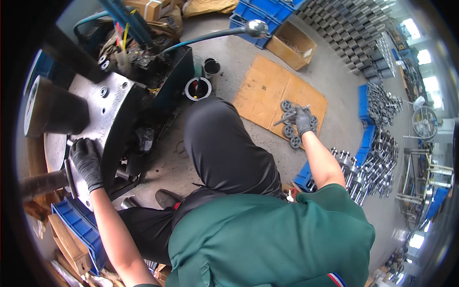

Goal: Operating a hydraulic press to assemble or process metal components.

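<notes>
My left hand (86, 160), in a dark glove, lies on the pale metal plate (112, 100) of a machine, fingers stretched out beside a thin upright bar (70, 178). A thick dark cylinder (57, 107) of the machine stands just beyond it. Away to the right, my right hand (302, 120), also gloved, reaches down to a cluster of small grey spoked wheels (288, 131) on a flat cardboard sheet (260, 91). Its fingers are closed on a grey metal part with a rod (279, 121) sticking out; the rest of that part is hidden by the hand.
Blue crates of shiny metal parts (380, 162) stand at the right. Two small pots (198, 89) sit on the floor beside the machine's oily tray (174, 79). A hose-like arm (205, 39) crosses above. Stacked metal tubes (339, 36) and a cardboard box (291, 45) are behind.
</notes>
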Tool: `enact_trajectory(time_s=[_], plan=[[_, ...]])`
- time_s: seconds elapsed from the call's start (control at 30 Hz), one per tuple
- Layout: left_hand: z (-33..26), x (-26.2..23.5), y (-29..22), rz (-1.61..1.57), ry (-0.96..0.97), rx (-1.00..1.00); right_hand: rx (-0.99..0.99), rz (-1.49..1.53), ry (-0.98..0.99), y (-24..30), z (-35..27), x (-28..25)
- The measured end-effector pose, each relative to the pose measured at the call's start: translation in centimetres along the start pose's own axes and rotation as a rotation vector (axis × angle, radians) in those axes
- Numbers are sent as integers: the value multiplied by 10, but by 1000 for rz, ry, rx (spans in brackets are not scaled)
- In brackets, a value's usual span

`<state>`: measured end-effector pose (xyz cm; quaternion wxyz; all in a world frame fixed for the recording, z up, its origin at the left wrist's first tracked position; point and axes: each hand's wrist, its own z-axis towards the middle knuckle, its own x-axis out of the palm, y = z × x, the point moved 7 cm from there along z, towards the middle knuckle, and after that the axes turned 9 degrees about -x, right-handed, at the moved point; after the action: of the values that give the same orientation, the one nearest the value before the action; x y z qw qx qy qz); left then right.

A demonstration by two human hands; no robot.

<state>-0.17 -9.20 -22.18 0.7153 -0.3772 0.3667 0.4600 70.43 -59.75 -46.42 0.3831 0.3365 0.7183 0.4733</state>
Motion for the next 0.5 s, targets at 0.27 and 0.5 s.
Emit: enact_trajectory(time_s=[0.27, 0.5], plan=[[8, 10, 14, 37, 33, 46, 103, 57, -843, -109, -57, -185], [5, 8, 16, 24, 35, -4, 266, 125, -985, -157, -87, -203]])
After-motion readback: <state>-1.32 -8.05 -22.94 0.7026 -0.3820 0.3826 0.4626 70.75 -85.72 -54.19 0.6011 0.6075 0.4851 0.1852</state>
